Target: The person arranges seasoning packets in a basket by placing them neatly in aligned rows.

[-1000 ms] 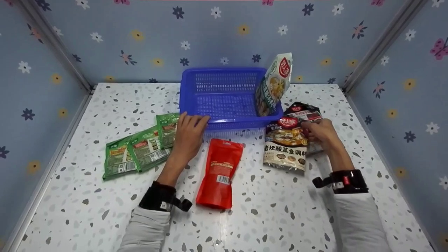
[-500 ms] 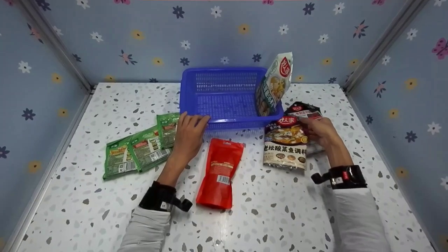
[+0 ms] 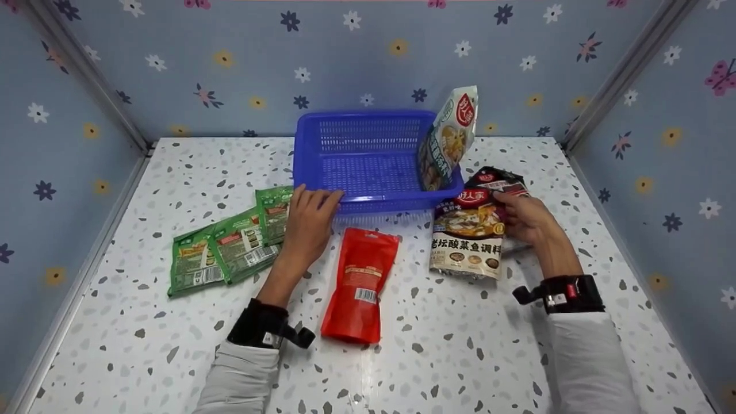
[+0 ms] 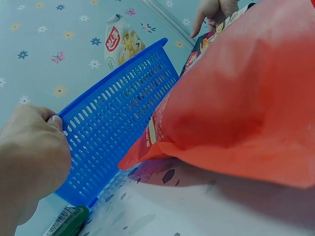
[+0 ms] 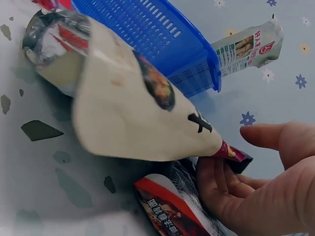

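Note:
With its fingers over the front left rim, my left hand (image 3: 310,227) grips a blue plastic basket (image 3: 397,202); the left wrist view shows that hand (image 4: 37,152) on the basket's corner. My right hand (image 3: 532,221) holds the upper right edge of a cream and purple fish seasoning pouch (image 3: 466,253). Its fingers (image 5: 216,184) curl behind the pouch edge in the right wrist view, while the thumb stands apart. Partly beneath that pouch lies a black and red packet (image 3: 499,179). A white and green pouch (image 3: 451,141) leans upright inside the basket's right end.
A red pouch (image 3: 362,282) lies in front of the basket, between the forearms. Several green packets (image 3: 244,244) overlap on the table's left side, partly behind the left hand. Patterned walls (image 3: 368,57) enclose the speckled table (image 3: 437,356) at the back and sides.
The right hand and the cream and purple pouch have shifted slightly left, and the pouch has turned a little. The left hand and basket stay in place.

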Demonstrator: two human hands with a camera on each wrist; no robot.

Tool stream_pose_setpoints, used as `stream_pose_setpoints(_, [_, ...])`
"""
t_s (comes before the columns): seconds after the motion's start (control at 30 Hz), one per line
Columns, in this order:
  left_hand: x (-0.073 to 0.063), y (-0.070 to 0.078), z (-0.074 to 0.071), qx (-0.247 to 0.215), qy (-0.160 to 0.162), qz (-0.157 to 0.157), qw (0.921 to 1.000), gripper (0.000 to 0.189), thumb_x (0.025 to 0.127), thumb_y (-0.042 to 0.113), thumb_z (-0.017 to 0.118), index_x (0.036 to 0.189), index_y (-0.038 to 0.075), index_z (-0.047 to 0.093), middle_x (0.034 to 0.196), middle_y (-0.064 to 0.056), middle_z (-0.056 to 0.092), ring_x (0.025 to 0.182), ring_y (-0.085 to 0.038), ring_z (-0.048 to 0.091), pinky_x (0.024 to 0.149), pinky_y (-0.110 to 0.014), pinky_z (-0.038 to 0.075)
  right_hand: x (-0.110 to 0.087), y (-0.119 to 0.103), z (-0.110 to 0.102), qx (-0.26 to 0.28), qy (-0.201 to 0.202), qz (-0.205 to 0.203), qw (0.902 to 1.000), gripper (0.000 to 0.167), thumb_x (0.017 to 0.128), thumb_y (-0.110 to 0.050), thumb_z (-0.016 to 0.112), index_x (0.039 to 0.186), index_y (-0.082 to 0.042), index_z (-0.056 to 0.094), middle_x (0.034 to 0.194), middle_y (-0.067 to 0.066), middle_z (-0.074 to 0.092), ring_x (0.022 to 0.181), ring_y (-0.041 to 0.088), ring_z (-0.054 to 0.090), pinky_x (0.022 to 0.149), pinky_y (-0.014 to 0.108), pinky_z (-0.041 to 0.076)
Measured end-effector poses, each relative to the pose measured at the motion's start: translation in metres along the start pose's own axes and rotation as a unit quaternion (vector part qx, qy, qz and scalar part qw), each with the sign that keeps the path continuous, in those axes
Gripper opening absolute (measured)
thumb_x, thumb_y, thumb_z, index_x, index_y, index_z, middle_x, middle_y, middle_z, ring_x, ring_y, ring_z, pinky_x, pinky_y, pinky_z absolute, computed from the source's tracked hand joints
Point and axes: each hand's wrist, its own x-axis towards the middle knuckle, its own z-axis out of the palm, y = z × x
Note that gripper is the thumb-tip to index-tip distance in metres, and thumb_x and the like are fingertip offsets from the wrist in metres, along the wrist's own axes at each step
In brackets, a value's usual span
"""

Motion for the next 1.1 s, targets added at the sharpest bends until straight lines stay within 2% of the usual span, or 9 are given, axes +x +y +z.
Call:
stream_pose_setpoints(0.3, [-0.001,0.001,0.001,-0.001,0.011,0.004,0.9999,0.029,0.114,0.016,0.065,0.139,0.009,0.076,0.122,-0.017,0.078,0.114,-0.04,0.069,0.13,-0.065,0.043,0.001,0.004,0.01,0.007,-0.095,0.05,0.9942,0.052,0.113,-0.035,0.07,0.15,-0.007,0.048,0.115,0.009,0.083,0.106,0.024,0.082,0.098,0.038,0.069])
stream_pose_setpoints(0.4, [-0.001,0.001,0.001,-0.005,0.002,0.001,1.0,0.029,0.115,0.017,0.063,0.141,0.009,0.075,0.124,-0.018,0.078,0.116,-0.04,0.069,0.131,-0.065,0.041,0.002,0.007,0.015,-0.016,-0.083,0.03,0.9959,0.051,0.112,-0.033,0.071,0.15,-0.006,0.049,0.114,0.009,0.083,0.104,0.024,0.083,0.098,0.039,0.07])
stream_pose_setpoints(0.6, [0.001,0.001,0.0,-0.004,-0.008,-0.007,0.9999,0.031,0.116,0.017,0.061,0.143,0.009,0.074,0.125,-0.017,0.078,0.116,-0.04,0.069,0.133,-0.064,0.04,0.0,0.011,0.025,-0.06,-0.016,-0.045,0.9971,0.041,0.109,-0.027,0.076,0.138,-0.006,0.057,0.105,0.007,0.084,0.094,0.023,0.084,0.091,0.039,0.072])
stream_pose_setpoints(0.8, [0.001,0.002,0.0,-0.004,0.003,0.0,1.0,0.03,0.115,0.017,0.062,0.141,0.009,0.075,0.123,-0.018,0.078,0.115,-0.041,0.069,0.131,-0.065,0.042,-0.002,0.017,0.028,-0.064,-0.017,-0.084,0.9943,0.034,0.112,-0.023,0.071,0.137,-0.003,0.059,0.102,0.004,0.082,0.093,0.021,0.083,0.087,0.036,0.072])
stream_pose_setpoints(0.93, [0.0,0.002,0.0,-0.008,0.004,0.001,1.0,0.029,0.115,0.016,0.062,0.141,0.009,0.075,0.123,-0.018,0.078,0.116,-0.041,0.069,0.131,-0.065,0.041,-0.004,0.019,0.028,-0.045,-0.022,-0.093,0.9944,0.028,0.115,-0.023,0.066,0.134,-0.003,0.06,0.099,0.005,0.083,0.087,0.021,0.083,0.08,0.036,0.072])
stream_pose_setpoints(1.1, [-0.001,0.001,0.0,-0.004,0.002,0.001,1.0,0.029,0.116,0.014,0.063,0.141,0.009,0.075,0.124,-0.017,0.078,0.116,-0.04,0.068,0.131,-0.066,0.042,-0.007,0.02,0.024,0.001,-0.041,-0.065,0.9971,0.028,0.116,-0.029,0.064,0.129,-0.004,0.062,0.089,0.006,0.082,0.073,0.018,0.081,0.069,0.034,0.071])
